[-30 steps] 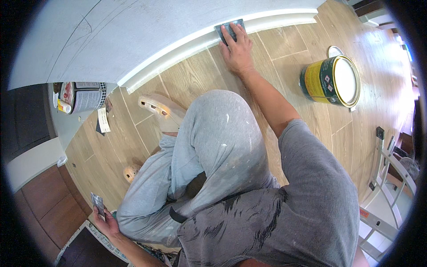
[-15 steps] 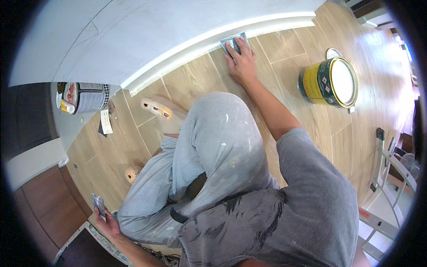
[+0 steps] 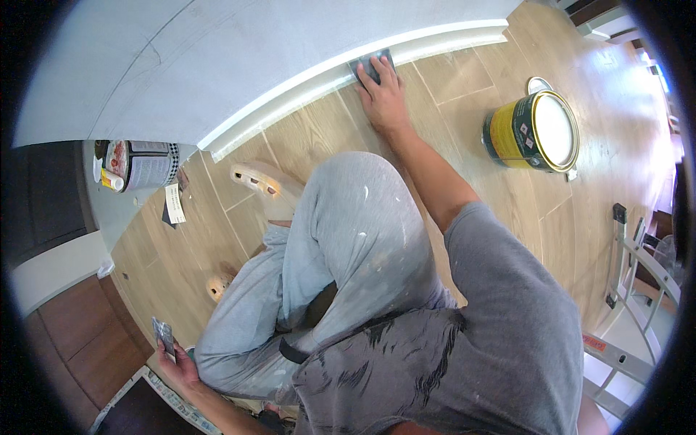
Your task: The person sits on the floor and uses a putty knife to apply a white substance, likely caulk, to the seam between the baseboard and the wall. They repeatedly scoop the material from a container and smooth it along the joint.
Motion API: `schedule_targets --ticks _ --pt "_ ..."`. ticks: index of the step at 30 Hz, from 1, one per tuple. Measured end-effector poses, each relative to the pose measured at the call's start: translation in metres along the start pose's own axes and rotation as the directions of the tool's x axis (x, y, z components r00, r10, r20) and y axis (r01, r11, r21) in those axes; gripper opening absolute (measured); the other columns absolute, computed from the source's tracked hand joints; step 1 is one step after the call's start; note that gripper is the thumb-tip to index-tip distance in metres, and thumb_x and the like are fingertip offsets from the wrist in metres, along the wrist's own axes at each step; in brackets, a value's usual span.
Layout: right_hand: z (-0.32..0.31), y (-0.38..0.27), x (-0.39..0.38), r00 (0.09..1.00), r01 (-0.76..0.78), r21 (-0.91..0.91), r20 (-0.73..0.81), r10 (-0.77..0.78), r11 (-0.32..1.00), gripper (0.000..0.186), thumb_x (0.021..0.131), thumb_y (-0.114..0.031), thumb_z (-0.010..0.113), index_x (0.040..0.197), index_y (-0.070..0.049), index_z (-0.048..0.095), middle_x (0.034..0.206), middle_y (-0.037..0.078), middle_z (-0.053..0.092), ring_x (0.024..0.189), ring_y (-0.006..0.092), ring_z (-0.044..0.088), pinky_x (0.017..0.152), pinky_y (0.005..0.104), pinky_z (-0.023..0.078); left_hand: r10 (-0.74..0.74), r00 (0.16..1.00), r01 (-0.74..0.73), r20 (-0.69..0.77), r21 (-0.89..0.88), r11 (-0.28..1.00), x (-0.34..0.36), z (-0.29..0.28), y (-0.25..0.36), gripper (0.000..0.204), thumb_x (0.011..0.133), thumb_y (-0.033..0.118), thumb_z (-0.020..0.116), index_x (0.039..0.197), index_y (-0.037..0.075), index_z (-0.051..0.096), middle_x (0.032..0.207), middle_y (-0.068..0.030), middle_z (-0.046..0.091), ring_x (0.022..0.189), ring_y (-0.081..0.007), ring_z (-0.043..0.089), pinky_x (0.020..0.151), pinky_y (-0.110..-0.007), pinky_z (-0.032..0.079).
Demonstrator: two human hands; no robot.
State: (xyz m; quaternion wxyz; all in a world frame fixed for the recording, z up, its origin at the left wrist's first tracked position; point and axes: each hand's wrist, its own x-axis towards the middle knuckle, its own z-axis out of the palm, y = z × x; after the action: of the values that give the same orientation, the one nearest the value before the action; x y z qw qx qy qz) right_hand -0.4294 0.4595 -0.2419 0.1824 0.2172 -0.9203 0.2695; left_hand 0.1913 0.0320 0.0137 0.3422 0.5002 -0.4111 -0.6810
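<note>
- Right fingers [image 3: 381, 69] clamped on the dark plate [image 3: 367, 62], twelve o'clock, at the baseboard [image 3: 312, 93]
- Left fingers [image 3: 166, 358] gripping the grey blade [image 3: 164, 335], eight o'clock
- imo keep the plate's edge flat, pressure even

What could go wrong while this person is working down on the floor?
The round can seems open with something white inside, so a bump might tip it onto the wooden floor.

The right hand has a dark flat tool at the white skirting board; a slip might scratch something.

The left hand holds a thin flat tool near the grey trousers, which could get smeared if it's dirty.
</note>
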Motion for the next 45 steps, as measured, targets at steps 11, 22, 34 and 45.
schedule_targets --ticks 11,22,34,45 --pt "-0.027 0.001 0.02 0.923 -0.337 0.064 -0.171 0.343 0.939 0.051 0.103 -0.026 0.06 0.154 -0.02 0.052 0.158 0.019 0.044 0.15 0.0412 0.036 0.118 0.0546 0.032 0.032 0.991 -0.033 -0.133 -0.008 0.999 -0.001 0.012 -0.006 0.025 0.1 0.011 0.063 0.121 -0.003 0.062 0.114 -0.0154 0.068 0.097 -0.0229 0.069 0.074 -0.026 0.065" --pt "-0.006 -0.1 -0.001 0.946 -0.149 -0.002 0.291 0.143 0.989 0.053 0.103 -0.038 0.058 0.153 -0.023 0.052 0.157 0.009 0.046 0.15 0.0318 0.035 0.109 0.0602 0.041 0.001 0.994 -0.005 -0.109 -0.035 0.999 -0.007 0.031 -0.008 0.02 0.1 0.01 0.064 0.116 -0.001 0.063 0.104 -0.0125 0.071 0.086 -0.021 0.072 0.066 -0.025 0.066" --pt "-0.174 -0.149 0.036 0.785 -0.609 0.751 0.523 -0.332 -0.256 0.063 0.106 -0.034 0.049 0.157 0.001 0.04 0.146 0.019 0.056 0.134 0.0316 0.056 0.107 0.0482 0.049 0.005 0.987 0.017 0.159 -0.136 0.991 -0.093 0.235 -0.062 0.026 0.098 0.024 0.069 0.122 0.013 0.068 0.122 0.0015 0.067 0.115 -0.0153 0.061 0.091 -0.038 0.05" --pt "-0.239 -0.277 -0.006 0.674 -0.012 0.999 -0.019 -0.738 -0.038 0.06 0.103 -0.042 0.055 0.147 -0.002 0.058 0.154 0.02 0.049 0.143 0.0339 0.047 0.119 0.0516 0.035 -0.032 0.865 0.275 0.501 -0.418 0.866 -0.158 0.316 -0.059 0.026 0.105 0.019 0.058 0.13 0.011 0.059 0.117 -0.005 0.071 0.096 -0.0181 0.075 0.063 -0.038 0.067"
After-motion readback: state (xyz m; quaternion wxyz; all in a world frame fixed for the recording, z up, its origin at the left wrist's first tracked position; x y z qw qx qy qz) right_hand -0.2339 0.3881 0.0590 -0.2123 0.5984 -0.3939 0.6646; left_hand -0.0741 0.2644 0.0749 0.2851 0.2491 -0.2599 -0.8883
